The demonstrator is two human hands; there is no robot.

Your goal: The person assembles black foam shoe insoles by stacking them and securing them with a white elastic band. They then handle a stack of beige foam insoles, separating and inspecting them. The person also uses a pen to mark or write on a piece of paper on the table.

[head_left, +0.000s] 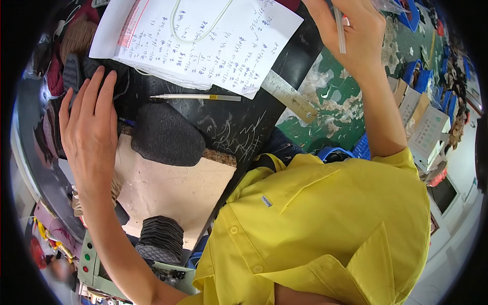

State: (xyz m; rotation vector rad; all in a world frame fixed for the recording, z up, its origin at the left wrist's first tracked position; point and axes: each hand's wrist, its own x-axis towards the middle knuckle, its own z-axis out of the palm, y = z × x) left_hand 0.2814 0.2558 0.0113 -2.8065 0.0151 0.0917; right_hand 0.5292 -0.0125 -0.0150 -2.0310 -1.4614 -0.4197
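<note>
My left hand (91, 127) lies with its fingers stretched out over dark pieces at the left of the black table. It holds nothing that I can see. At the upper right my right hand (353, 38) is raised beside the table edge, with a slim translucent plastic stick (340, 33) in its fingers. Some of its fingertips are cut off by the top edge. Between the hands is a pad of white paper (229, 68) with handwriting, crossed by a pale cord (201, 38). A clear-barrelled pen (198, 96) lies below the pad.
A dark rounded foam pad (168, 134) rests on a pale board (152, 185), near a stack of black quilted pieces (160, 239). A metal ruler (290, 96) juts past the table edge. Scraps litter the green floor (325, 91). Cartons (429, 132) and blue bins stand right.
</note>
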